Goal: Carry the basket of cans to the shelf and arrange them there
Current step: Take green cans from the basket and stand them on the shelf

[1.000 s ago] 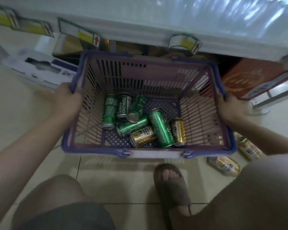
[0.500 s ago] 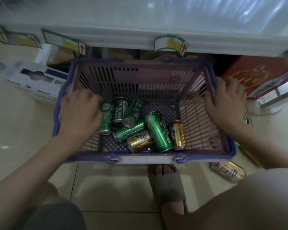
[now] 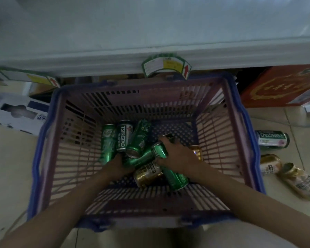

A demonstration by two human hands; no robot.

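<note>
Basket [image 3: 43, 158] sits on floor below shelf edge [image 3: 115, 58]; loose cans [image 3: 271, 140] lie right of it. Your left hand [image 3: 117, 166] and right hand [image 3: 179, 154] each clamp a green can [image 3: 149, 154], lying flat, crisscrossed.

Basket [image 3: 220, 111], loose cans [image 3: 271, 139] on floor [image 3: 9, 158]

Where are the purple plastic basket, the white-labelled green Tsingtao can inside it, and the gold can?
Purple plastic basket [image 3: 138, 97]: head view, far slatted wall.
Green Tsingtao can [image 3: 123, 138]: head view, white label.
Gold can [image 3: 147, 173]: head view, its side.
</note>
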